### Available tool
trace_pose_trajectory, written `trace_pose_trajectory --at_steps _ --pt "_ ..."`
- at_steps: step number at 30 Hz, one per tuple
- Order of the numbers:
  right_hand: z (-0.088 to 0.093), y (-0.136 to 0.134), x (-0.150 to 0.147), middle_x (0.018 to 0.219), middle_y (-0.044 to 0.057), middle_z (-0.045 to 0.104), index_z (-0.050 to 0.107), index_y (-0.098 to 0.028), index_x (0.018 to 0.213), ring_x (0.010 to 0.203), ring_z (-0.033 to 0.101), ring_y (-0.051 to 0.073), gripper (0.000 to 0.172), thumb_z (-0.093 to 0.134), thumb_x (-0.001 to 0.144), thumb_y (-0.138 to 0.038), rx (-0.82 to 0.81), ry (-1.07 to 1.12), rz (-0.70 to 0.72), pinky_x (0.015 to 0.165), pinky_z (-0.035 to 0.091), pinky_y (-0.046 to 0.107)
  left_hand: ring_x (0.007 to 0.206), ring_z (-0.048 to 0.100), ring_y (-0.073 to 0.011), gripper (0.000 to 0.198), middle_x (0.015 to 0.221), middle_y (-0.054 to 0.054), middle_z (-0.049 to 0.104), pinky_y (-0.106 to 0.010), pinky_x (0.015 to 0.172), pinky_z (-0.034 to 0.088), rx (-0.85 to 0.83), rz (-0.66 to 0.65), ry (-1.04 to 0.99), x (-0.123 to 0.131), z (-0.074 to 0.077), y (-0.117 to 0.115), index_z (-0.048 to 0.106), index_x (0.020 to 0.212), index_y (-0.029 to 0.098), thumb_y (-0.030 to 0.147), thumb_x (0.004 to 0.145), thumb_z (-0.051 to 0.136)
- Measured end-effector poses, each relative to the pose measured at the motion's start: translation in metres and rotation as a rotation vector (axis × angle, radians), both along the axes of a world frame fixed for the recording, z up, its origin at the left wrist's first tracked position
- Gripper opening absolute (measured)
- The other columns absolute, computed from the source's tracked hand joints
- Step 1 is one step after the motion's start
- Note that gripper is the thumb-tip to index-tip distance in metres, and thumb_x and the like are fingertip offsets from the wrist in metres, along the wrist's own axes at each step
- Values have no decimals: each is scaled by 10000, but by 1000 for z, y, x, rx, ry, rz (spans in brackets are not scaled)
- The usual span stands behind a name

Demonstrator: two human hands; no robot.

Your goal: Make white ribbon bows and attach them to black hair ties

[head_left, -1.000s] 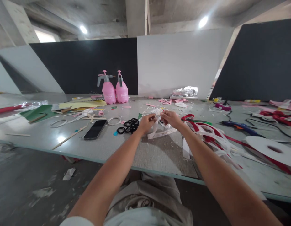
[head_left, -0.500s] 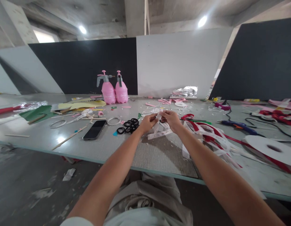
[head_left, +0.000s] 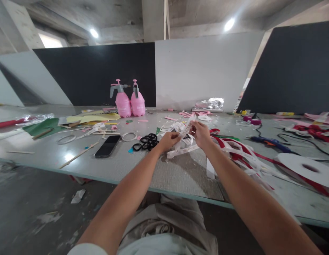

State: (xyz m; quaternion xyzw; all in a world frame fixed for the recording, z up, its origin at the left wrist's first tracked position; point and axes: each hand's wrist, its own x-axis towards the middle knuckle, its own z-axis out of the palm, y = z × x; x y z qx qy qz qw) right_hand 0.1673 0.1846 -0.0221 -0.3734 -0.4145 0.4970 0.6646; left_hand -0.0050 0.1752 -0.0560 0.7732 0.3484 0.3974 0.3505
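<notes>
A white printed ribbon point(head_left: 186, 130) is stretched at a slant between my two hands, above the table. My left hand point(head_left: 168, 140) pinches its lower end, and my right hand point(head_left: 201, 134) has its fingers closed on the upper end. Beneath and behind the hands lies a loose tangle of white ribbon point(head_left: 177, 126), partly hidden by them. One ribbon strip point(head_left: 183, 151) lies on the table just in front of the hands. Several black rings point(head_left: 145, 142) lie close to the left of my left hand.
A phone point(head_left: 107, 146), a white ring point(head_left: 129, 136) and thin sticks lie to the left. Two pink spray bottles point(head_left: 123, 104) stand at the back. Red and white ribbons point(head_left: 240, 152), a blue glue gun point(head_left: 271, 141) and a large white spool point(head_left: 308, 166) are on the right.
My right hand has moved slightly right, away from my left hand. More of the white ribbon now shows stretched between them.
</notes>
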Motion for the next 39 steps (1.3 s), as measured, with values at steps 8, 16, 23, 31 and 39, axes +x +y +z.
trace_pose_trajectory --at_steps 8,16,23,31,39 --pt "1 6 11 599 -29 551 559 -199 778 440 470 71 286 614 752 -479 -9 -71 -111 402 412 196 529 361 -81 337 566 34 418 -224 522 298 -91 68 -177 1 -1 3 618 716 132 461 775 585" --pt "-13 -10 -25 692 57 663 640 -150 691 546 588 109 486 664 688 -635 59 -534 298 478 468 206 711 467 -125 389 696 -17 543 -237 661 380 85 272 -255 -4 9 7 597 659 147 521 760 563" --pt "-16 -10 -28 554 -2 609 619 -152 648 496 563 90 319 732 687 -447 85 -529 352 504 498 205 595 433 -91 322 644 18 529 -228 576 361 -40 344 -396 -4 6 10 616 712 150 465 766 581" --pt "-9 -22 -33 687 35 693 572 -166 746 582 614 121 175 723 680 -227 -30 -493 432 526 510 219 512 426 -71 308 537 37 465 -205 508 332 -65 335 -552 -4 11 6 599 668 154 449 743 641" --pt "-14 -19 -32 538 -29 546 634 -151 731 444 423 59 196 657 751 -345 -38 -554 399 443 341 189 501 449 -64 326 579 28 493 -192 487 328 -151 370 -741 -8 12 9 643 811 156 476 755 617"
